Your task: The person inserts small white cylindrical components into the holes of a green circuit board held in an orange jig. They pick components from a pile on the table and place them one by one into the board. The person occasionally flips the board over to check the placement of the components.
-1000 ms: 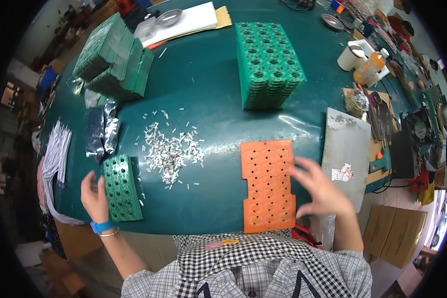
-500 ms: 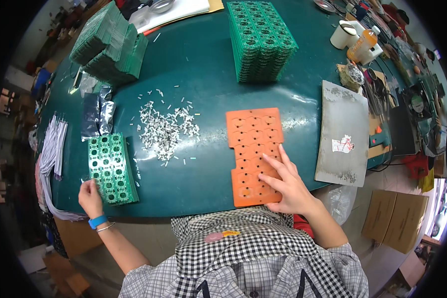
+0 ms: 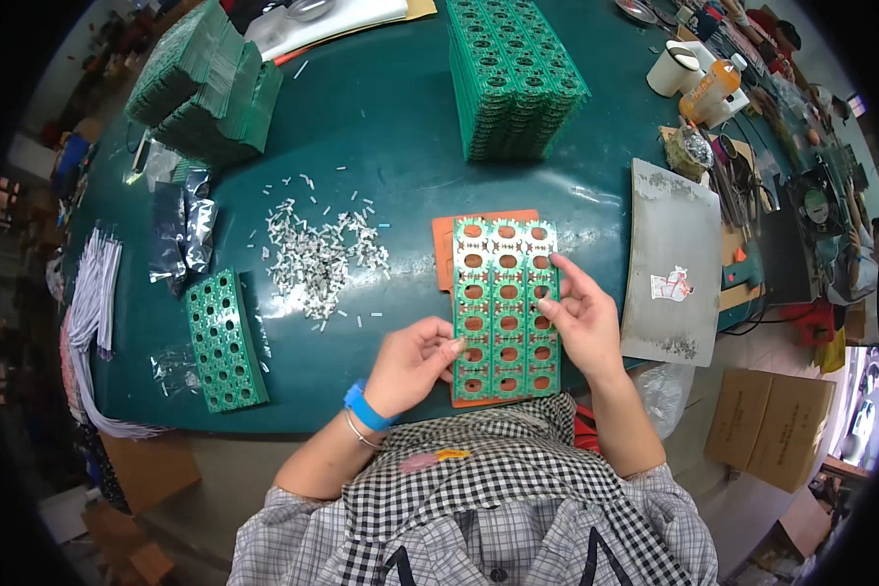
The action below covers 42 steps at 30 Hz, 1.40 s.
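Observation:
A green circuit board panel (image 3: 508, 322) with rows of oval holes lies over the orange perforated plate (image 3: 444, 254), close in front of me. My left hand (image 3: 415, 361) pinches the panel's left edge between thumb and fingers. Its right edge is gripped by my right hand (image 3: 584, 317), thumb on top. Only the plate's left side and a strip at the near edge show around the panel. To the left stands a short stack of similar panels (image 3: 227, 342), beside a scattered pile of small white pieces (image 3: 313, 259).
Tall stacks of green panels stand at the far left (image 3: 205, 88) and far middle (image 3: 513, 88). A grey board (image 3: 669, 264) lies at the right, near a bottle of orange drink (image 3: 711, 90). White wires (image 3: 96, 322) and a dark foil bag (image 3: 181, 225) are at the left.
My left hand has come from the left stack to the middle, bringing a panel over the orange plate. My right hand has lifted off the plate and taken the panel's right edge.

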{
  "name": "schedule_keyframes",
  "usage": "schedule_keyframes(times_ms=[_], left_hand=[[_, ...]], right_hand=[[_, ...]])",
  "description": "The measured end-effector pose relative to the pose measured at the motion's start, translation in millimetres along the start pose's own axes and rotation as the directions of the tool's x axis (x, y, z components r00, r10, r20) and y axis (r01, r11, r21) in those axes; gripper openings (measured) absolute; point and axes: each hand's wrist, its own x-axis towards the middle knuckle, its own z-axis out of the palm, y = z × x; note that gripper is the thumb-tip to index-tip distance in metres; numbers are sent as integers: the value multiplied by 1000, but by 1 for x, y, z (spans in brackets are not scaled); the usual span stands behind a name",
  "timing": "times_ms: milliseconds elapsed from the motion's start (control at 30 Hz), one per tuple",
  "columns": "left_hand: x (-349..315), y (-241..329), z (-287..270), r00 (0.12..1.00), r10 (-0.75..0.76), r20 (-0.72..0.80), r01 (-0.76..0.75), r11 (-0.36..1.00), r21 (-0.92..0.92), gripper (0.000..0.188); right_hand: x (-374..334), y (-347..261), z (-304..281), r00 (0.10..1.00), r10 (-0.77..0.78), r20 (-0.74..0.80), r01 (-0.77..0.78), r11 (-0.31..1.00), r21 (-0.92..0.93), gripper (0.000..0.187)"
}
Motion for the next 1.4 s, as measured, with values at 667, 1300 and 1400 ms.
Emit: schedule_keyframes(times_ms=[667,1300,1400], left_hand=[[82,18,-100,749,651,-128,-97,297,950,10],[46,30,-41,992,78,-96,-105,939,-328,22],[48,31,-21,997,77,10,-68,931,-359,26]], right_hand=[[35,-40,2,989,63,135,84,514,-853,58],[53,-41,28,847,-308,433,530,541,-652,36],[51,-42,37,864,-327,382,492,708,-507,26]])
